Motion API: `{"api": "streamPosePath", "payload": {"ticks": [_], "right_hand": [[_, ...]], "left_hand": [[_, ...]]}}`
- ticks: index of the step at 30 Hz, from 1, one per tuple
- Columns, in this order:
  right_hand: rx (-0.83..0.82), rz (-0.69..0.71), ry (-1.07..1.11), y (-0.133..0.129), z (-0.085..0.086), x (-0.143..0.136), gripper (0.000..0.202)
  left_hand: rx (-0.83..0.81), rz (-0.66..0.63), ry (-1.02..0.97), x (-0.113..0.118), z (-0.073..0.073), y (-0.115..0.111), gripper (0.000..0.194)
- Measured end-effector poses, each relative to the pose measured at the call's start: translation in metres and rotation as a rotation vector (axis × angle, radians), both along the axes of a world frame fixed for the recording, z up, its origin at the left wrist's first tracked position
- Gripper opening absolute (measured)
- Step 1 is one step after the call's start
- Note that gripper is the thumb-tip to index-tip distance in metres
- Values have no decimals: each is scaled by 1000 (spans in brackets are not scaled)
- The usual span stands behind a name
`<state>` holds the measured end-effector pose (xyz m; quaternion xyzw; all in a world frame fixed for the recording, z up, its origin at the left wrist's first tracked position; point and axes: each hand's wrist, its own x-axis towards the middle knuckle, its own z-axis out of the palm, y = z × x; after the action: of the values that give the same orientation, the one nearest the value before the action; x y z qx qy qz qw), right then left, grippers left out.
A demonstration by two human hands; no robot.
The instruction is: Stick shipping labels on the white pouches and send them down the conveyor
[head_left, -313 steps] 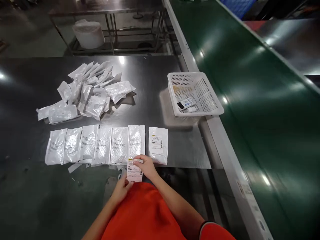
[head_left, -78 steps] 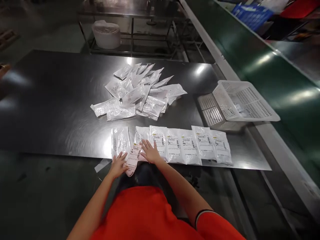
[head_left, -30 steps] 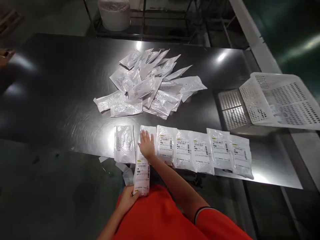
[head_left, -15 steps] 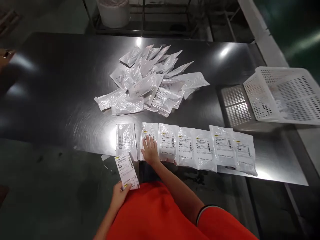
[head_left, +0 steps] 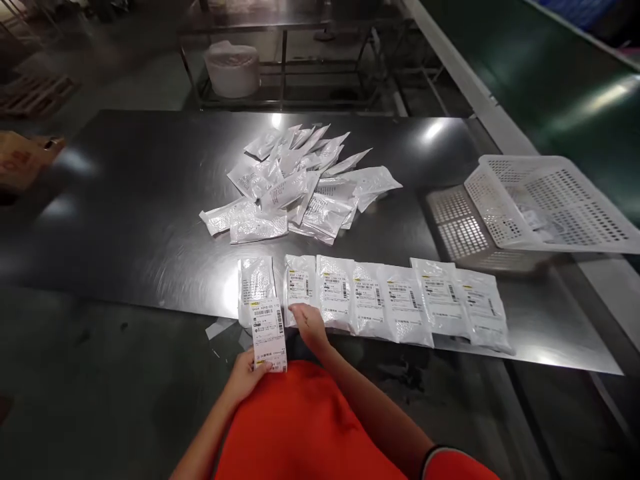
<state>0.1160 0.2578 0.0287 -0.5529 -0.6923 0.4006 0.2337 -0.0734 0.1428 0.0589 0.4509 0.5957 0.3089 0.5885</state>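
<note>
At the near edge of the steel bench (head_left: 125, 220), the leftmost pouch (head_left: 255, 287) in the row lies unlabelled. The left hand (head_left: 245, 377) pinches a strip of printed labels (head_left: 269, 335) just below it. The right hand (head_left: 309, 323), fingers loosely open, rests on the second pouch (head_left: 300, 287); it and the five to its right carry labels. A loose heap of pouches (head_left: 300, 187) waits behind.

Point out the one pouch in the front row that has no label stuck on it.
It is the leftmost pouch of the row, just beyond the label strip in the left hand. Every other pouch in the row shows a white barcode label; this one shows only its printed film.
</note>
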Motion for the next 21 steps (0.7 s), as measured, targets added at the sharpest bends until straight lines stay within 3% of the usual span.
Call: {"api": "streamPosePath", "payload": {"ticks": [3, 6, 8, 10, 12, 14, 16, 21], "right_hand": [[-184, 10, 360, 9, 21, -28, 30], [-283, 26, 438, 12, 30, -48, 21], [-294, 48, 420, 7, 31, -54, 17], [-265, 88, 364, -2, 30, -56, 18], [-187, 132, 271, -11, 29, -58, 20], [-91, 147, 183, -16, 27, -61, 20], [-11, 117, 136, -14, 22, -66, 19], [50, -3, 96, 26, -5, -90, 21]], "left_hand": [[-9, -115, -27, -6, -5, -2, 44], [-37, -149, 8, -12, -14, -5, 43], [-15, -6, 27, -15, -18, -2, 49], [10, 232, -36, -17, -16, 9, 61], [-21, 400, -152, -19, -10, 25, 56], [-79, 457, -223, -20, -4, 41, 41], [-111, 480, -231, -20, -3, 53, 39], [-185, 593, -225, -10, -29, 44, 52]]}}
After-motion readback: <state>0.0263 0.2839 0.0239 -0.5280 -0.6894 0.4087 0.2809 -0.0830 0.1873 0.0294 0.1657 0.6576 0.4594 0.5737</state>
